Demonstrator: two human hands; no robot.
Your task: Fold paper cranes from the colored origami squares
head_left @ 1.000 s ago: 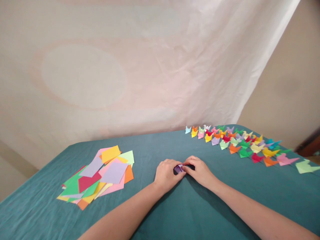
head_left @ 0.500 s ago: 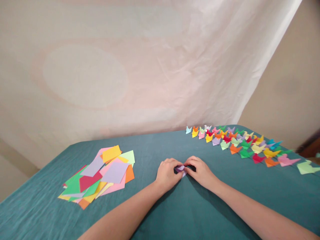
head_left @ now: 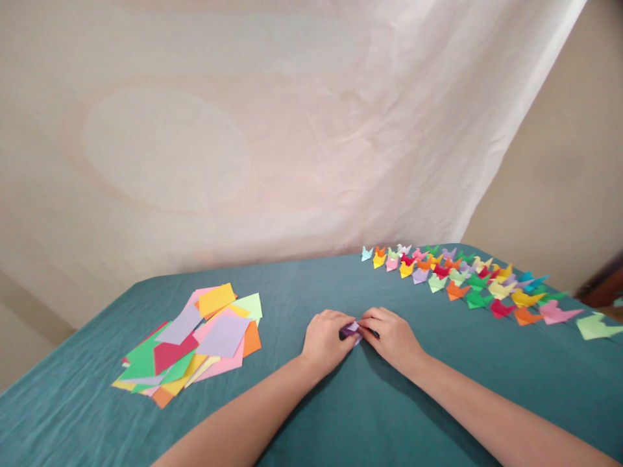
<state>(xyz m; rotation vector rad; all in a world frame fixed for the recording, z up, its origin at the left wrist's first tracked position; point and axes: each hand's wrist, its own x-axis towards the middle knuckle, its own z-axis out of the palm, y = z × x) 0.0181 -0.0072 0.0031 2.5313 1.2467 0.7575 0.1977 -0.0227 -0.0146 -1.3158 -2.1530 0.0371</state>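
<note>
My left hand (head_left: pixel 325 338) and my right hand (head_left: pixel 392 336) meet at the middle of the teal table (head_left: pixel 341 415). Both pinch a small folded piece of lilac paper (head_left: pixel 352 329) between their fingertips, pressed low against the cloth. Most of the paper is hidden by my fingers. A loose pile of coloured paper squares (head_left: pixel 195 337) lies to the left of my left hand. Rows of small folded paper figures (head_left: pixel 467 279) in many colours run along the far right of the table.
A pale wrinkled sheet (head_left: pixel 272 130) hangs behind the table as a backdrop. A beige wall (head_left: pixel 564 162) shows at the right. The table's far edge curves round behind the folded figures.
Both hands have stayed in place and shifted slightly toward me. The lilac paper now shows less between the fingertips than half a second ago.
</note>
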